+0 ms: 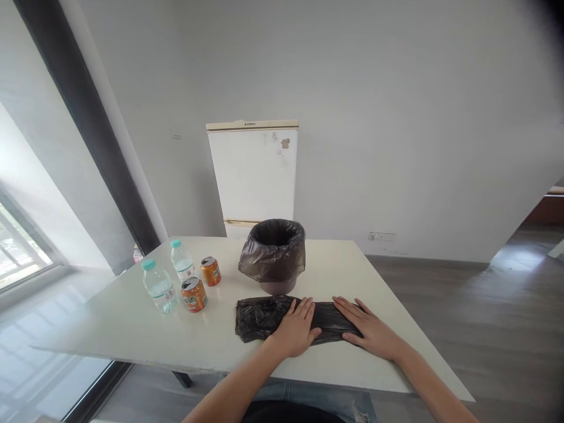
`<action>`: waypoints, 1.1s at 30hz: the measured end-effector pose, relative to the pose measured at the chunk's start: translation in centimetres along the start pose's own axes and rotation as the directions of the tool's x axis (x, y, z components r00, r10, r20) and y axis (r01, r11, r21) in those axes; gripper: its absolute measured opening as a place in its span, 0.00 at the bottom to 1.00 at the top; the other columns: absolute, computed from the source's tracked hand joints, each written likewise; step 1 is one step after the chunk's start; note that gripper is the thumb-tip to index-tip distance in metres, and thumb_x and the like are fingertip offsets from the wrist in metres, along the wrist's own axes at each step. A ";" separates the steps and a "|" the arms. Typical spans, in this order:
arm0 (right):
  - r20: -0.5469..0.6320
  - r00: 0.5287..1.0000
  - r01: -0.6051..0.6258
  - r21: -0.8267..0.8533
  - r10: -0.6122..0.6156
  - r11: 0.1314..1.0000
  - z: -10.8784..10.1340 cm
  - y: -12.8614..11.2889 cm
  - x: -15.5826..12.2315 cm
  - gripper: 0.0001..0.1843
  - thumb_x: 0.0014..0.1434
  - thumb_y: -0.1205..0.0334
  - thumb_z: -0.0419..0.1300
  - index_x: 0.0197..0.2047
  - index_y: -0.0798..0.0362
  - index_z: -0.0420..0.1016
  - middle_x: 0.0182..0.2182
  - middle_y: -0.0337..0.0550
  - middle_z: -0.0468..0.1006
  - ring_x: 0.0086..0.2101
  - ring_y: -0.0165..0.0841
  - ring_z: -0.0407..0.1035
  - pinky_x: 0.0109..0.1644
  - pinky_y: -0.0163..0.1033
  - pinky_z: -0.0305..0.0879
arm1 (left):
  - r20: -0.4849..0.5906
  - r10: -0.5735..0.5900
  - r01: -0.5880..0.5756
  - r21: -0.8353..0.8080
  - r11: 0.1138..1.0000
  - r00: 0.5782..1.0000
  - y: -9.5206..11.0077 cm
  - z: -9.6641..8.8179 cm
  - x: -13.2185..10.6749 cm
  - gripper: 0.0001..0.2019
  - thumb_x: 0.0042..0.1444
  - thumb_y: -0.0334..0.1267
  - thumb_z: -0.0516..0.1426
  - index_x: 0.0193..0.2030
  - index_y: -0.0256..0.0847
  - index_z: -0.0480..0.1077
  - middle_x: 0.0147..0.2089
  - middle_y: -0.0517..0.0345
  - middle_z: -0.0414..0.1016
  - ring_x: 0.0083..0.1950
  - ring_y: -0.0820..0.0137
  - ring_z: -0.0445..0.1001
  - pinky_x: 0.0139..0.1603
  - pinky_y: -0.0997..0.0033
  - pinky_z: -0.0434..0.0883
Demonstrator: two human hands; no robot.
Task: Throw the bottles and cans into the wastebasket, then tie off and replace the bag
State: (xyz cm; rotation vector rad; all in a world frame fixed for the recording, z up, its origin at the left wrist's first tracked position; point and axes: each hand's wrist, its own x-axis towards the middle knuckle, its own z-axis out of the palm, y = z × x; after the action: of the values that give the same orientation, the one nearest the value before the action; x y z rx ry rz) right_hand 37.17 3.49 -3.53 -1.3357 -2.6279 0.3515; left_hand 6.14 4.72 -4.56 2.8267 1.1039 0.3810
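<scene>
A black plastic garbage bag (259, 317) lies flattened into a long strip near the front of the table. My left hand (294, 330) rests flat on its middle, fingers stretched forward. On the bag's right end lies my right hand (374, 332), palm down with the fingers spread. Just behind the strip stands a small trash can (278, 287), lined with another black bag (273, 261) whose edge is folded down over the outside. Both palms hide part of the flattened bag beneath them.
On the table's (211, 341) left side stand two clear bottles with teal caps, one nearer (159, 288) and one farther (182, 261). Beside them are two opened orange cans, a front can (194, 295) and a back can (210, 271). A white refrigerator (255, 176) stands behind the table.
</scene>
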 end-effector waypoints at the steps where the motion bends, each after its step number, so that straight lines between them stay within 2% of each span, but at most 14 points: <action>1: 0.005 1.000 -0.006 0.003 0.006 1.000 -0.1 -0.1 0.0 0.44 0.72 0.35 0.49 0.80 0.33 0.29 0.79 0.39 0.39 0.76 0.47 0.41 0.79 0.63 0.32 | 0.005 -0.015 0.015 0.006 1.000 1.000 -0.6 -0.2 -0.6 0.36 0.76 0.55 0.37 0.80 0.32 0.49 0.81 0.42 0.47 0.82 0.57 0.46 0.80 0.49 0.50; 6: 0.034 0.999 -0.043 0.007 0.043 0.999 -0.5 -0.6 -0.1 0.43 0.72 0.35 0.47 0.80 0.33 0.29 0.79 0.36 0.38 0.76 0.45 0.39 0.80 0.59 0.29 | -0.003 -0.086 0.086 0.059 0.995 0.996 -3.8 -1.7 -3.9 0.36 0.76 0.55 0.39 0.80 0.32 0.48 0.81 0.42 0.48 0.81 0.55 0.50 0.79 0.47 0.51; 10: 0.048 0.997 -0.057 0.014 0.056 0.998 -0.7 -0.9 -0.1 0.42 0.73 0.35 0.46 0.80 0.33 0.30 0.79 0.35 0.36 0.76 0.44 0.38 0.80 0.58 0.26 | -0.046 -0.117 0.121 0.088 0.989 0.992 -5.7 -2.4 -6.3 0.34 0.76 0.54 0.40 0.81 0.38 0.47 0.80 0.46 0.51 0.80 0.56 0.53 0.79 0.47 0.52; 14: 0.046 0.997 -0.056 0.007 0.056 0.998 -0.7 -1.0 -0.2 0.42 0.73 0.35 0.46 0.80 0.33 0.30 0.79 0.34 0.36 0.76 0.44 0.38 0.80 0.57 0.26 | -0.064 -0.159 0.165 0.112 0.980 0.985 -6.7 -2.3 -7.7 0.32 0.76 0.53 0.41 0.81 0.42 0.47 0.80 0.49 0.52 0.80 0.56 0.54 0.78 0.45 0.53; 20: 0.062 0.997 -0.043 -0.007 0.043 0.999 -0.7 -0.9 -0.3 0.41 0.74 0.36 0.45 0.80 0.33 0.27 0.79 0.34 0.35 0.77 0.42 0.36 0.80 0.57 0.25 | -0.109 -0.315 0.329 0.141 0.934 0.943 -8.3 -2.0 -9.9 0.30 0.76 0.49 0.43 0.81 0.45 0.49 0.80 0.48 0.53 0.80 0.52 0.53 0.76 0.36 0.52; 24: 0.062 0.997 -0.051 0.007 0.050 0.999 -0.8 -1.0 -0.2 0.41 0.74 0.36 0.45 0.80 0.33 0.29 0.79 0.34 0.36 0.77 0.42 0.36 0.80 0.57 0.25 | -0.112 -0.341 0.354 0.127 0.927 0.933 -9.5 -2.6 -11.5 0.30 0.76 0.47 0.44 0.81 0.47 0.47 0.80 0.49 0.54 0.80 0.52 0.52 0.76 0.35 0.52; 27: 0.026 0.998 -0.057 0.077 0.055 0.995 -0.8 -1.2 -0.3 0.47 0.72 0.35 0.49 0.81 0.37 0.27 0.79 0.40 0.40 0.76 0.43 0.40 0.80 0.56 0.25 | -0.124 -0.352 0.366 0.119 0.923 0.928 -9.8 -2.9 -11.9 0.30 0.76 0.48 0.44 0.81 0.48 0.47 0.79 0.49 0.55 0.81 0.50 0.51 0.76 0.33 0.51; 30: -0.103 0.990 -0.067 0.270 0.098 0.961 -0.8 -0.9 -0.7 0.49 0.71 0.33 0.49 0.81 0.40 0.25 0.79 0.44 0.41 0.76 0.43 0.41 0.79 0.55 0.36 | -0.152 -0.366 0.384 0.114 0.916 0.918 -9.7 -2.8 -11.8 0.30 0.76 0.49 0.42 0.81 0.47 0.47 0.79 0.48 0.55 0.81 0.49 0.49 0.75 0.30 0.50; 32: -0.223 0.957 -0.085 0.403 0.188 0.911 -0.9 -0.2 -1.0 0.43 0.73 0.35 0.43 0.81 0.40 0.32 0.79 0.45 0.46 0.76 0.42 0.43 0.77 0.52 0.47 | -0.152 -0.373 0.391 0.109 0.914 0.915 -9.7 -2.7 -11.7 0.30 0.77 0.49 0.41 0.81 0.46 0.48 0.79 0.49 0.55 0.81 0.49 0.49 0.75 0.30 0.51; 33: -0.277 0.926 -0.117 0.440 0.258 0.890 -0.9 0.2 -1.0 0.40 0.73 0.37 0.42 0.81 0.40 0.38 0.77 0.46 0.52 0.74 0.43 0.49 0.75 0.51 0.53 | -0.149 -0.372 0.389 0.107 0.915 0.916 -9.7 -2.7 -11.7 0.30 0.77 0.49 0.41 0.81 0.46 0.48 0.79 0.49 0.55 0.81 0.49 0.49 0.75 0.31 0.52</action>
State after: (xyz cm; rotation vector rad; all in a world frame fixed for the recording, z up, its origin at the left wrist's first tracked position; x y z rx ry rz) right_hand 38.12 2.93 -2.74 -1.3630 -2.0081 0.6188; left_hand -9.21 3.89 -5.90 2.6303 1.7274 0.4692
